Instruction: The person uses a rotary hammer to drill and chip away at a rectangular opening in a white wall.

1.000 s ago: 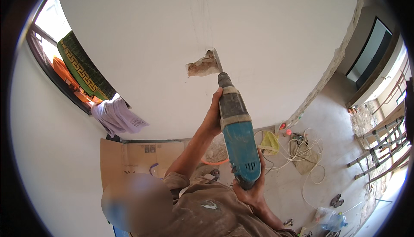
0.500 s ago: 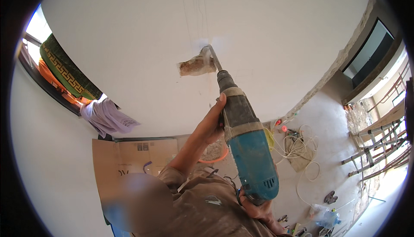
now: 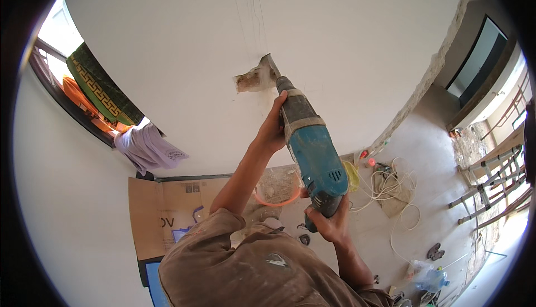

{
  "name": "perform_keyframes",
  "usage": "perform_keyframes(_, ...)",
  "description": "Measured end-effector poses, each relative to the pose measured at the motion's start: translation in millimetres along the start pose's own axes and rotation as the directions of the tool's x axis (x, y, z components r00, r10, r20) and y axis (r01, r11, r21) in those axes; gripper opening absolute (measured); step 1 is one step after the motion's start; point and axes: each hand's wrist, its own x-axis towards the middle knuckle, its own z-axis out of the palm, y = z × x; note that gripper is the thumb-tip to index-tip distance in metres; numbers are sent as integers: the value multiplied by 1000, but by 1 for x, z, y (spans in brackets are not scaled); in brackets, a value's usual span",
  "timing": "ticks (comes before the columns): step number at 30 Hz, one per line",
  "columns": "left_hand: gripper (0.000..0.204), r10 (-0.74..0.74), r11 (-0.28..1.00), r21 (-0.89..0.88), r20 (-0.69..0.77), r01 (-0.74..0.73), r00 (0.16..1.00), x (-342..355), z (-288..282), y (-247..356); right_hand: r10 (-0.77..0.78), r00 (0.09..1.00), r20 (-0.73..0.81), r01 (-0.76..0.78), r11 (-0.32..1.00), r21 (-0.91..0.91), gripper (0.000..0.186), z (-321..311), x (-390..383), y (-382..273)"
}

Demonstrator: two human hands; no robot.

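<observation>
Left hand (image 3: 272, 131) and right hand (image 3: 333, 226) curl fingers around the drill (image 3: 316, 153) below-right of the hole (image 3: 252, 79), bit (image 3: 273, 65) at its upper-right edge; hole chipped out, lined wall (image 3: 249, 16) above it apparently uncut.

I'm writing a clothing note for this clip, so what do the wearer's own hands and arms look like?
The left hand and right hand are bare, with no gloves to be seen. The forearms are uncovered too. The brown shirt has loose sleeves ending around the elbows; its front carries a small pale mark.
</observation>
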Motion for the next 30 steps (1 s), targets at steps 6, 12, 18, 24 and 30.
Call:
perform_keyframes(6,56,-52,997,-50,36,54,998,-36,-19,-28,-132,989,-65,124,986,-109,97,18,-48,23)
perform_keyframes(12,57,6,999,31,63,-8,998,-61,-21,-12,-164,985,-53,154,975,-159,98,48,-62,34)
perform_keyframes(18,59,-11,999,41,92,7,996,-58,-29,7,-190,979,-66,177,969,-172,98,68,-54,34)
perform_keyframes(24,58,-11,998,55,45,9,999,-52,-35,17,-200,977,-79,181,963,-202,99,80,-42,37)
perform_keyframes(30,58,-33,996,82,62,28,998,-53,-48,20,-203,978,-46,184,946,-268,99,88,-45,55)
